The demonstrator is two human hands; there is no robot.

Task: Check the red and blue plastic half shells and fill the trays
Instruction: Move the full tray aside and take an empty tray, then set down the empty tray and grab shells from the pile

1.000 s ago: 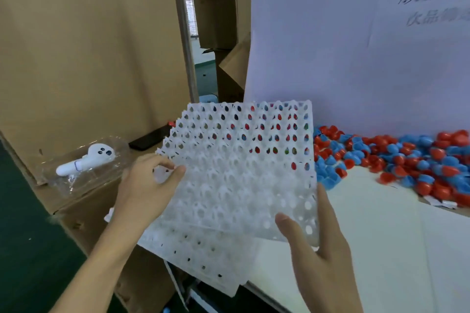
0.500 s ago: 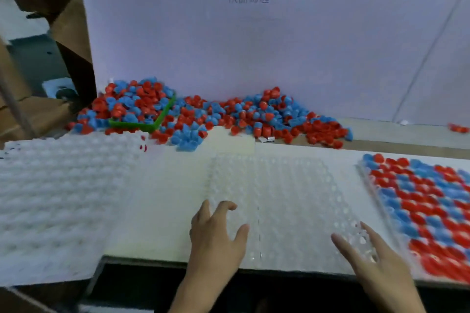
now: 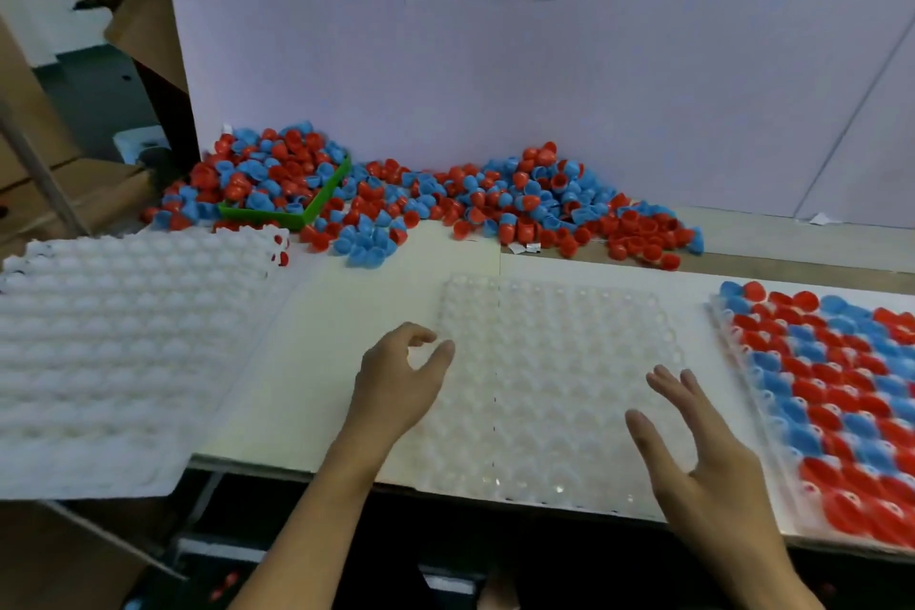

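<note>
The empty tray [image 3: 554,362] looks light and flimsy, best held by its edges; left hand [image 3: 398,374] loosely curled, right hand [image 3: 703,456] spread, both holding nothing.

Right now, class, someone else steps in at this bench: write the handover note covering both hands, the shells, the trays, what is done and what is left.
Left hand: loosely curled, empty, at the empty tray's left edge.
Right hand: open, empty, over its near right part.
Empty tray: clear, centre of the bench.
Filled tray: right, packed with red and blue shells.
Loose shells: heaped along the back wall, some in a green bin.
White tray stack: left.
Left to do: check shells, fill the centre tray.
</note>
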